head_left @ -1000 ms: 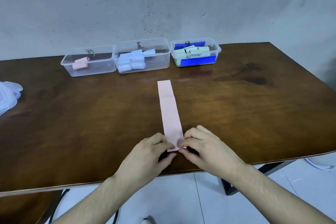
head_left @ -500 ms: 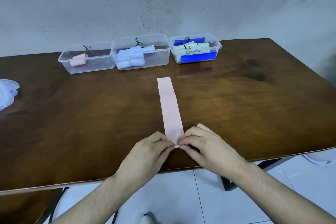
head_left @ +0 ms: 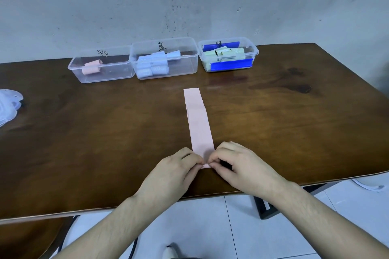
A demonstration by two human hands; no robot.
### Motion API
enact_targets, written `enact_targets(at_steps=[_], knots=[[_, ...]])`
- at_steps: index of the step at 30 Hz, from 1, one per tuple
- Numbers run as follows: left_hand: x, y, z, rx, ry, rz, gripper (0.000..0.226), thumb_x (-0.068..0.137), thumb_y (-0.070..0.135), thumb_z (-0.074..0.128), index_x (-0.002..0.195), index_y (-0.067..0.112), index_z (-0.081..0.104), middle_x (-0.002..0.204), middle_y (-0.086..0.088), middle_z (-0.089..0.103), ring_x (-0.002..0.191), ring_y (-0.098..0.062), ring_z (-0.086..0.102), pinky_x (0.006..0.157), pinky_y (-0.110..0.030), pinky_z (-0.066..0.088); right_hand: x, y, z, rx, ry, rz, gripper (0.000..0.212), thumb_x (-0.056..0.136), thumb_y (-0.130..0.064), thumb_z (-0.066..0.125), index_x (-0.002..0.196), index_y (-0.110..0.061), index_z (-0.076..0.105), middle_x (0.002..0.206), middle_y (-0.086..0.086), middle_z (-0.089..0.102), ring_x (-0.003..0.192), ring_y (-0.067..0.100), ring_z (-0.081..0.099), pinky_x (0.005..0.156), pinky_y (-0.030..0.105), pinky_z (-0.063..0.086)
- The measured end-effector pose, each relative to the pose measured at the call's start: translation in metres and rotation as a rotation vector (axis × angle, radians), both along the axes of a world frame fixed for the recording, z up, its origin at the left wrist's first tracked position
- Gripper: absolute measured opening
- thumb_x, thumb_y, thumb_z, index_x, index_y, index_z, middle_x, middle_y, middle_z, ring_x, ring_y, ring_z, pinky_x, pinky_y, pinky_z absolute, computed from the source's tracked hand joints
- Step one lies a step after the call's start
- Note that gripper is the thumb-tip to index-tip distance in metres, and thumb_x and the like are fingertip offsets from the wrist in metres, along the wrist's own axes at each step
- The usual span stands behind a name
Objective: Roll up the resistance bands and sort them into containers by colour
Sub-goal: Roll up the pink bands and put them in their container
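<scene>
A pink resistance band (head_left: 197, 120) lies flat on the brown table, running from the middle toward me. My left hand (head_left: 172, 172) and my right hand (head_left: 242, 166) pinch its near end, where a small roll has formed under the fingertips. At the back stand three clear containers: the left one (head_left: 117, 74) holds one pink roll (head_left: 92, 67), the middle one (head_left: 187, 67) holds several light blue rolls (head_left: 152, 65), the right one (head_left: 251, 48) holds pale green rolls (head_left: 227, 53) and blue bands.
The table's front edge (head_left: 315, 181) runs just under my wrists. Clear plastic lids (head_left: 8, 105) lie at the far left edge. A grey wall stands behind the containers. White floor tiles and a black table leg (head_left: 263, 206) show below.
My fingertips have closed tighter over the band's near end, which has curled into a small roll. The band's flat part looks slightly shorter.
</scene>
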State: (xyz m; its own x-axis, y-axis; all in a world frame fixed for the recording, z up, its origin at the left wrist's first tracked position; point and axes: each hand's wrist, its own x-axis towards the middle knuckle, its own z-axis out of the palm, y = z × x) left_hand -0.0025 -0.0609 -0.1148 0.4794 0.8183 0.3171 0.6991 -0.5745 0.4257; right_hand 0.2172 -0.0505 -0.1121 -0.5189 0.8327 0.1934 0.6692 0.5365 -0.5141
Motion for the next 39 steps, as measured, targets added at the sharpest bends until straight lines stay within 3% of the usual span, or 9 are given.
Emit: enact_targets(at_steps=[3,6,9,17,24,29,34,36,39], knots=[[0.002,0.003,0.004,0.069,0.065,-0.019,0.019,0.097,0.023,0.052,0.096,0.019,0.071,0.092,0.007,0.059,0.069,-0.006,0.056,0.059,-0.018,0.048,-0.002,0.001,0.0,0.052,-0.027,-0.003,0.008,0.099,-0.025,0.061,0.101,-0.027,0.068,0.096,-0.026,0.048,0.093,0.004,0.048,0.08,0.015,0.042],[0.0,0.004,0.003,0.073,0.064,-0.036,0.014,0.096,0.021,0.06,0.099,0.017,0.073,0.092,0.006,0.059,0.068,-0.007,0.058,0.06,-0.018,0.05,-0.003,0.0,-0.001,0.088,-0.038,-0.005,0.008,0.098,-0.023,0.062,0.1,-0.025,0.07,0.096,-0.027,0.042,0.091,0.001,0.045,0.079,0.01,0.037],[-0.003,0.002,0.001,0.045,0.041,-0.041,0.029,0.098,0.036,0.051,0.105,0.019,0.073,0.094,0.007,0.056,0.066,-0.009,0.058,0.063,-0.022,0.051,-0.003,0.0,-0.003,0.145,-0.046,-0.001,0.008,0.097,-0.023,0.064,0.099,-0.023,0.071,0.096,-0.02,0.049,0.088,0.004,0.046,0.076,0.014,0.042],[-0.001,0.005,0.001,0.054,0.06,-0.022,0.032,0.1,0.032,0.045,0.105,0.019,0.074,0.094,0.006,0.055,0.063,-0.011,0.056,0.064,-0.02,0.048,-0.003,-0.001,-0.005,0.291,-0.123,0.012,0.021,0.096,-0.028,0.067,0.116,-0.023,0.073,0.106,-0.012,0.056,0.09,0.011,0.047,0.081,0.023,0.049],[-0.003,0.005,-0.001,-0.021,-0.049,0.012,0.017,0.093,0.027,0.065,0.108,0.023,0.073,0.098,0.012,0.059,0.075,0.001,0.05,0.072,-0.002,0.037,-0.003,0.002,-0.007,0.229,-0.093,0.019,0.023,0.102,-0.031,0.057,0.116,-0.024,0.073,0.107,-0.014,0.062,0.093,0.009,0.05,0.085,0.028,0.05],[0.0,0.006,0.002,-0.054,-0.034,0.025,0.025,0.099,0.035,0.052,0.104,0.023,0.073,0.1,0.013,0.055,0.076,-0.005,0.058,0.07,-0.011,0.044,-0.003,0.002,-0.008,0.251,-0.115,-0.005,0.023,0.102,-0.032,0.057,0.118,-0.025,0.072,0.109,-0.015,0.057,0.094,0.009,0.045,0.086,0.028,0.048],[-0.001,0.014,0.005,-0.09,0.002,0.058,0.018,0.098,0.027,0.058,0.104,0.022,0.074,0.099,0.014,0.058,0.083,-0.005,0.058,0.074,-0.019,0.049,-0.006,0.003,-0.003,0.204,-0.071,-0.005,0.021,0.1,-0.029,0.059,0.118,-0.03,0.069,0.11,-0.02,0.059,0.093,0.005,0.046,0.085,0.02,0.044],[0.0,0.016,0.006,-0.108,-0.014,0.08,0.015,0.097,0.024,0.061,0.104,0.022,0.073,0.097,0.015,0.059,0.086,-0.002,0.058,0.076,-0.018,0.048,-0.006,0.005,-0.002,0.171,-0.057,-0.014,0.015,0.1,-0.028,0.06,0.112,-0.03,0.068,0.108,-0.021,0.061,0.092,0.004,0.048,0.084,0.019,0.044],[0.001,0.016,0.007,-0.124,-0.077,0.117,0.01,0.095,0.023,0.065,0.102,0.025,0.071,0.094,0.02,0.055,0.079,0.01,0.053,0.071,-0.005,0.039,-0.006,0.01,-0.002,0.135,-0.026,-0.041,0.011,0.098,-0.026,0.064,0.106,-0.029,0.07,0.104,-0.02,0.063,0.092,0.003,0.049,0.084,0.023,0.048]])
